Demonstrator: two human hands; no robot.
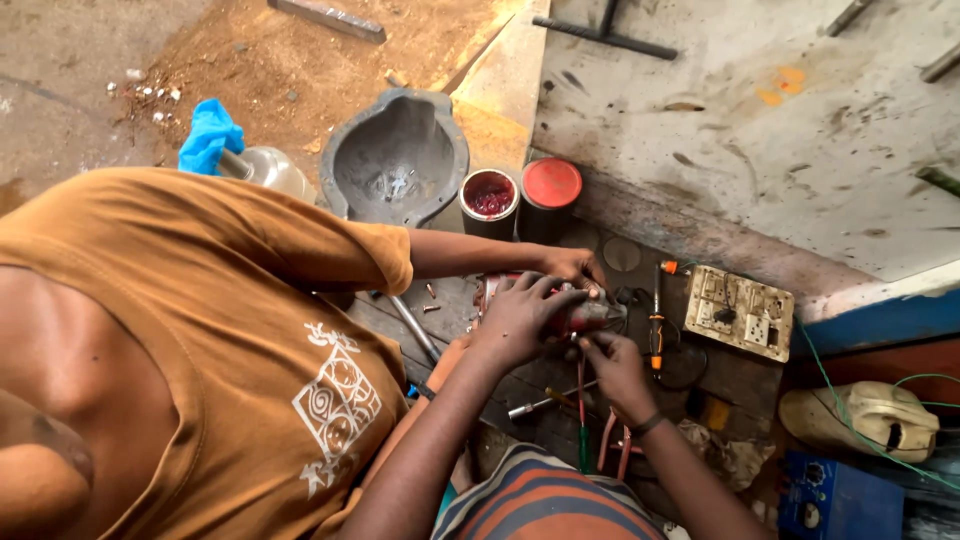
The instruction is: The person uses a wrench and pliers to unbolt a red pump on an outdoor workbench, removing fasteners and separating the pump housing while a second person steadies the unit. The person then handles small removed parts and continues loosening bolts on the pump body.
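1. One grey stone mortar (396,155) sits left of two round tins (520,200).
2. Below the tins, left hand (520,315) clenches one red power tool (575,315).
3. Right hand (615,365) pinches its underside; a co-worker's hand (572,266) steadies it.
4. One cream switchboard (740,312) lies right of the tins.

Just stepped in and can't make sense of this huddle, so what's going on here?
The camera wearer's left hand grips a small red, metallic device on the cluttered wooden bench, while the right hand works at its underside. A second person in a brown shirt has one hand on the same device from the far side. Screwdrivers, a switch-and-socket board and two round tins lie around them.
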